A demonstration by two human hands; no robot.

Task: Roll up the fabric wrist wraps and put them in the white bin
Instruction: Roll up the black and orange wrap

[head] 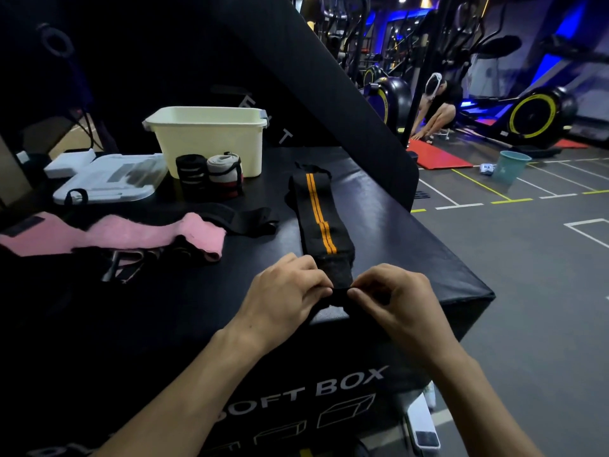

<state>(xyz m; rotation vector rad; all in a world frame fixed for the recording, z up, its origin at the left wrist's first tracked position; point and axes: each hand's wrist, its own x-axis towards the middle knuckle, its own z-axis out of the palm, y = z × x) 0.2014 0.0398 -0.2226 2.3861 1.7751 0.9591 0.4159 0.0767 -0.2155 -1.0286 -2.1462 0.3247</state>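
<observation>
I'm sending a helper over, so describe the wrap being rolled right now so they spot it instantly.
On the black soft box, right of the white bin, lies a long black wrap. Both hands pinch its near end. Only it has two orange stripes.

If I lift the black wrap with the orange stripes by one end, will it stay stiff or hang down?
Probably it hangs down: the black wrap with orange stripes lies flat and limp on the soft box. It looks light, since the left hand and right hand pinch its near end with fingertips only. Once rolled, it may unroll if released.
</observation>
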